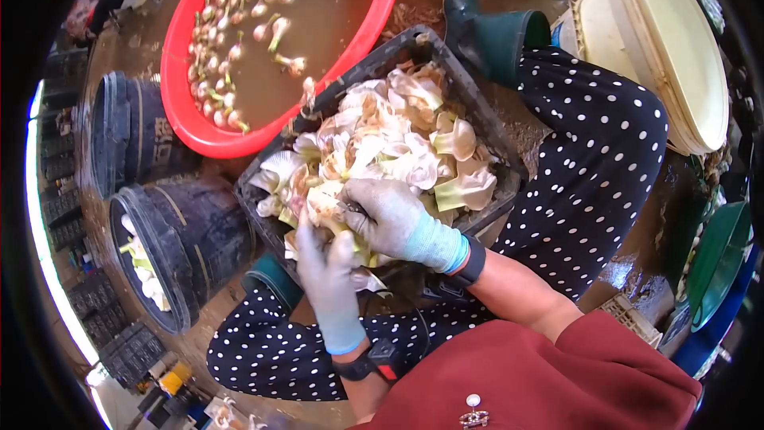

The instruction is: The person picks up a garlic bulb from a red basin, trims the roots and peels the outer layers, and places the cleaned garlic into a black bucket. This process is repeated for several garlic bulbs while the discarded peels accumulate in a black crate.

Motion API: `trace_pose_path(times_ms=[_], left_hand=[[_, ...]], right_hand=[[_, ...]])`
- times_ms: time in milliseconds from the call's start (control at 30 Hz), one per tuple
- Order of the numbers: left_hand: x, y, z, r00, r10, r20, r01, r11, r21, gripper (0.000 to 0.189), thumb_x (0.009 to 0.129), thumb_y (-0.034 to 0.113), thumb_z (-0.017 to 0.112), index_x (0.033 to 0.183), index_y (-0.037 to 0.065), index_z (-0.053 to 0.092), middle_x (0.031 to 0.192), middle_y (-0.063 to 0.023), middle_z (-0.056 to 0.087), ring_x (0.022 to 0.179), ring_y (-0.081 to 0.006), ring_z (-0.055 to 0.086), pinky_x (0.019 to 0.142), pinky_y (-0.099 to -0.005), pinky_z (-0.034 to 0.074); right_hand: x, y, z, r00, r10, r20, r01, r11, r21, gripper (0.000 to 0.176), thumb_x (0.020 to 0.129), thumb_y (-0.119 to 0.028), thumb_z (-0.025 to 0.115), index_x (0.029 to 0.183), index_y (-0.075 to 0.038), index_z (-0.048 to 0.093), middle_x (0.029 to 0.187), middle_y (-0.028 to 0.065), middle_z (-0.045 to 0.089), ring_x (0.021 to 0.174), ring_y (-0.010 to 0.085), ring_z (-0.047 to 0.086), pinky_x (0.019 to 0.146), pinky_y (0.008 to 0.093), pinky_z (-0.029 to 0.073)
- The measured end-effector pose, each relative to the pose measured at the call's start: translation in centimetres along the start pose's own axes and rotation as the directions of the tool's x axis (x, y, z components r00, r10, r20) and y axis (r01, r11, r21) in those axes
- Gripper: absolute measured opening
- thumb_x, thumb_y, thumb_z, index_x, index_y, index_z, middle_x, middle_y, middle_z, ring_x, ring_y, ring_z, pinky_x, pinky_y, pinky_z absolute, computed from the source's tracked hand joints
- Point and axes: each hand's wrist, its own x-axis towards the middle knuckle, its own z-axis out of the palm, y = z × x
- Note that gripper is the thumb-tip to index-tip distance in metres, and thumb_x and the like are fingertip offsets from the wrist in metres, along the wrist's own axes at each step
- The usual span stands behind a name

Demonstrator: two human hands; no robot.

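Observation:
Both hands wear grey gloves with light blue cuffs and meet over a black crate (495, 129) full of pale, papery peels (374, 139). My left hand (328, 271) has its fingers closed around a whitish bulb-like piece (325, 205) at the crate's near left part. My right hand (390, 215) is curled against the same piece from the right, its fingertips pressed on it. The far side of the piece blends into the peels, so its outline is unclear.
A red basin (179, 111) of water with many bulbs stands beyond the crate. Two dark buckets (211, 231) are at the left, one holding white bulbs. Cream buckets (668, 48) stand at the upper right, a green basin (716, 267) at the right. Another person's hand shows at the upper left.

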Motion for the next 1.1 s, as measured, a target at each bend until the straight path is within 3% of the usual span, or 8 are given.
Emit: trace_pose_path(times_ms=[133,267,333,500,700,800,967,1100], left_hand=[[1.3,-2.7,-0.3,0.993,-0.115,0.036,0.12,0.939,-0.322,0.053,0.085,0.0,0.051,0.136,-0.003,0.037,0.114,-0.0125,0.057,0.081,-0.0108,0.057,0.065,-0.0201,0.047],[1.2,-4.5,-1.9,0.969,-0.241,-0.047,0.198,0.88,-0.431,0.047,0.087,-0.003,0.05,0.133,-0.003,0.041,0.113,-0.0134,0.059,0.081,-0.0108,0.058,0.064,-0.0215,0.047],[0.5,-6.4,-3.5,0.988,-0.146,0.049,0.147,0.808,-0.57,0.044,0.089,-0.001,0.053,0.132,-0.002,0.043,0.112,-0.0138,0.06,0.082,-0.0125,0.059,0.066,-0.0219,0.049],[0.6,-5.9,-5.6,0.996,-0.076,-0.046,-0.011,0.413,-0.911,0.035,0.09,0.002,0.054,0.124,0.003,0.05,0.106,-0.0146,0.059,0.079,-0.02,0.055,0.067,-0.0295,0.047],[4.7,0.4,-18.5,0.928,0.278,-0.248,-0.269,0.037,-0.962,0.049,0.087,0.013,0.057,0.129,-0.007,0.042,0.117,-0.0196,0.054,0.089,-0.0254,0.055,0.076,-0.0361,0.049],[7.8,2.6,-20.7,0.831,0.197,-0.52,-0.546,0.112,-0.83,0.061,0.09,0.023,0.053,0.135,-0.013,0.032,0.131,-0.0228,0.048,0.105,-0.032,0.054,0.083,-0.039,0.049],[20.6,3.1,-13.5,0.938,0.286,-0.197,-0.302,0.952,-0.056,0.032,0.091,0.016,0.055,0.117,-0.002,0.056,0.102,-0.0084,0.062,0.077,-0.0118,0.057,0.065,-0.0197,0.046],[33.9,-3.4,-12.8,0.998,0.02,0.068,-0.066,0.598,0.799,0.045,0.077,0.023,0.066,0.116,0.003,0.058,0.092,-0.0138,0.065,0.081,-0.0244,0.063,0.07,-0.0315,0.051]], right_hand=[[-0.2,0.8,0.4,0.996,-0.089,-0.003,0.088,0.995,-0.038,0.013,0.086,-0.015,0.061,0.088,-0.003,0.057,0.073,0.0145,0.058,0.07,0.033,0.06,0.062,0.041,0.047],[1.1,0.5,-3.0,0.888,0.431,-0.156,-0.229,0.712,0.664,0.037,0.095,-0.033,0.053,0.114,-0.001,0.057,0.099,0.0048,0.064,0.088,0.0124,0.061,0.078,0.0304,0.05],[1.2,-1.0,-4.4,0.916,0.311,-0.252,0.035,0.563,0.825,0.047,0.095,-0.035,0.051,0.123,0.002,0.053,0.109,0.0073,0.062,0.095,0.0106,0.06,0.084,0.0275,0.048],[0.8,1.3,-1.3,0.987,-0.048,-0.156,0.003,0.961,-0.277,0.014,0.079,-0.015,0.063,0.076,-0.002,0.061,0.067,0.0159,0.057,0.063,0.0281,0.057,0.062,0.0385,0.046],[-0.4,-0.9,-0.9,0.997,-0.028,0.072,0.04,0.984,-0.172,0.026,0.087,-0.02,0.057,0.105,-0.001,0.055,0.094,0.0231,0.061,0.086,0.0404,0.06,0.074,0.0442,0.049],[-0.4,-1.2,-1.0,0.999,-0.024,0.026,0.033,0.915,-0.402,0.024,0.086,-0.017,0.057,0.107,-0.005,0.056,0.087,0.0193,0.06,0.079,0.0371,0.061,0.067,0.0449,0.048],[0.6,0.7,-1.2,0.999,0.033,0.032,-0.026,0.98,-0.196,0.022,0.084,-0.017,0.06,0.103,-0.006,0.059,0.082,0.0162,0.059,0.073,0.0353,0.06,0.064,0.0438,0.047],[1.4,2.1,-1.8,0.987,0.137,0.088,-0.122,0.98,-0.157,0.021,0.084,-0.015,0.06,0.103,-0.007,0.059,0.077,0.0162,0.059,0.071,0.0352,0.059,0.062,0.0444,0.047]])
